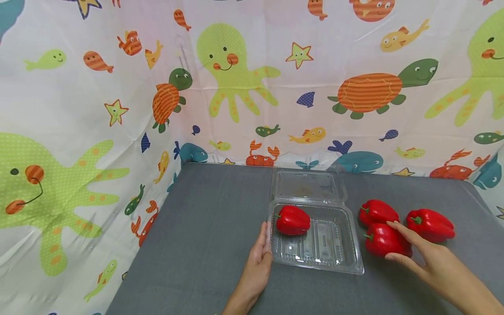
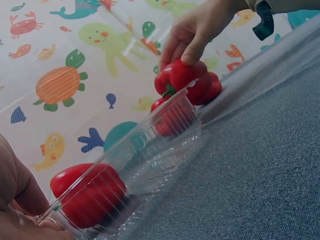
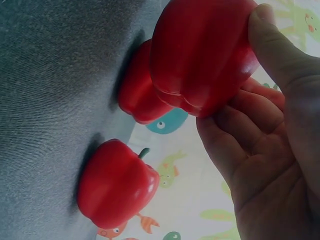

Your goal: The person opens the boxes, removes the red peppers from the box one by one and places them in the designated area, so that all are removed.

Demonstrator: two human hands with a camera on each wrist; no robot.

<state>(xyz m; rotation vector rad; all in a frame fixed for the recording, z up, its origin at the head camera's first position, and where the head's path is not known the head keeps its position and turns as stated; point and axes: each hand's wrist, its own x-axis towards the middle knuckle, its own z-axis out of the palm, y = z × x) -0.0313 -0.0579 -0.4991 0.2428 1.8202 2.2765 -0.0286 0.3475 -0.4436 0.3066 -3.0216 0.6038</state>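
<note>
My right hand (image 1: 429,258) grips a red bell pepper (image 1: 386,240) between thumb and fingers. In the right wrist view this pepper (image 3: 202,55) is raised off the grey cloth. Behind it sits a second pepper (image 1: 378,212), and a third pepper (image 1: 431,224) lies to its right. A clear plastic container (image 1: 356,251) stands left of them with its lid (image 1: 309,186) folded open to the back. One red pepper (image 1: 293,220) lies inside, at the container's left end. My left hand (image 1: 256,267) holds the container's left edge, thumb near the front corner.
Grey cloth (image 1: 204,245) covers the table. A white curtain (image 1: 256,57) printed with sea animals hangs along the back edge and the left side. The container's lid reaches almost to the back curtain.
</note>
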